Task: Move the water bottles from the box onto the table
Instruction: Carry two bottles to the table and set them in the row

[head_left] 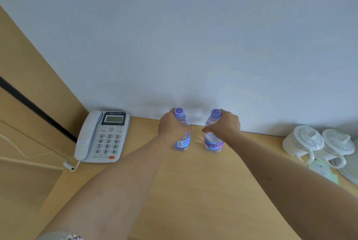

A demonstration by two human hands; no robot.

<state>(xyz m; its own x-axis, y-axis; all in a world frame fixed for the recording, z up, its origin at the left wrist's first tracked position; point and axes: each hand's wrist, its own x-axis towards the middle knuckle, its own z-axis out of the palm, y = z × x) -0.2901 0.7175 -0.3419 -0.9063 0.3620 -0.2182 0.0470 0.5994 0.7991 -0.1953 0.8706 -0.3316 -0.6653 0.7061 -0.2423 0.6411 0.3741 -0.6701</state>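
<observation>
My left hand (171, 125) grips one water bottle (183, 139), my right hand (225, 124) the other bottle (213, 140), both held high near the caps so they stand upright on the table (193, 191) by the wall

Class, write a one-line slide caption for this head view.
Left hand and right hand each grip a water bottle upright on the table.

- Extending both bare forearms forward, converging toward the centre.
- Gripping a bottle neck with left hand (171, 125), fingers curled.
- Gripping a second bottle neck with right hand (225, 124), thumb pointing inward.
</observation>
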